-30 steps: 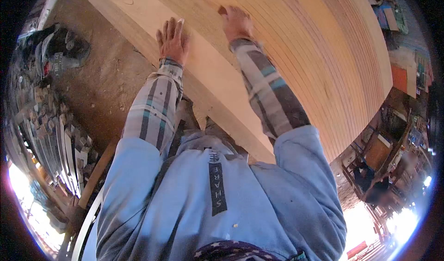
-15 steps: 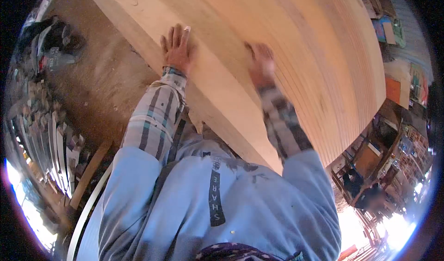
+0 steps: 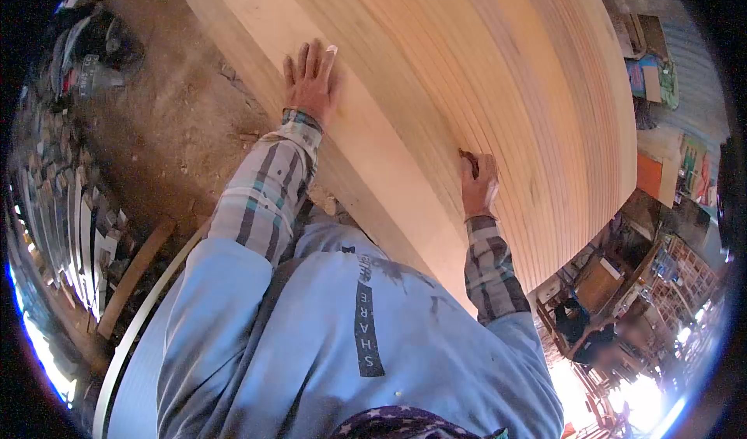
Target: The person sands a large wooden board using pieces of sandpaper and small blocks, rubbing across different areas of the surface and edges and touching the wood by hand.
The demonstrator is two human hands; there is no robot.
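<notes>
A wide pale wooden panel [image 3: 436,104], with long grain stripes, stretches before me. Flat on its near-left strip lies my left hand [image 3: 310,85], fingers stretched out, with something white around one fingertip. Farther right and closer to my body, my right hand [image 3: 480,184] is closed and rests on the panel. A small dark brown piece [image 3: 468,160], which looks like folded sandpaper, sticks out from its fingers; most of it is hidden.
Dusty ground [image 3: 183,120] lies left of the panel. Several wood strips [image 3: 78,229] are stacked at the far left, near a curved board [image 3: 136,275]. A person [image 3: 607,345] and cluttered wooden frames [image 3: 677,272] are at the lower right.
My right hand has slid along the panel toward my body and to the right, and shows sharper now. My left hand stays flat in nearly the same place. The view has shifted slightly.
</notes>
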